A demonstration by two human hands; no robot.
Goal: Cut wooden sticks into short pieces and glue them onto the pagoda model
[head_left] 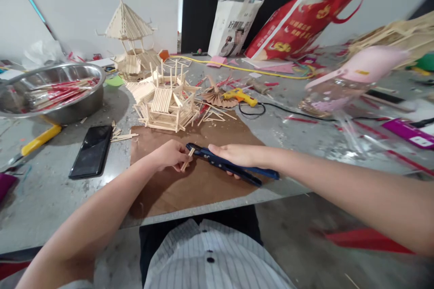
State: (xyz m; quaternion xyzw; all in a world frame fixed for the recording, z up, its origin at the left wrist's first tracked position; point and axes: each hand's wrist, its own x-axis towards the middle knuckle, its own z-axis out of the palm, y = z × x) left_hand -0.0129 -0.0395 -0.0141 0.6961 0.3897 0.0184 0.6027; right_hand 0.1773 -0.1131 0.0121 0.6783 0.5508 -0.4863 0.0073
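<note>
My left hand (172,155) pinches a few short wooden sticks (187,160) over the brown paper sheet (200,194). My right hand (237,155) is wrapped round the handles of a blue hand cutter (217,160). The cutter's jaws are at the upper ends of the sticks; whether they are closed on them I cannot tell. Just beyond my hands stands a partly roofed model building of wooden sticks (162,104). Loose sticks (215,114) lie to its right, beside a yellow glue gun (240,96).
At left are a metal bowl (91,95) of red-and-wood sticks, a black phone (91,151) and a yellow-handled tool (40,140). A stick pagoda (128,25), a white bag (230,22) and a red bag (298,22) stand behind. A pink-lidded bottle (352,76) is at right.
</note>
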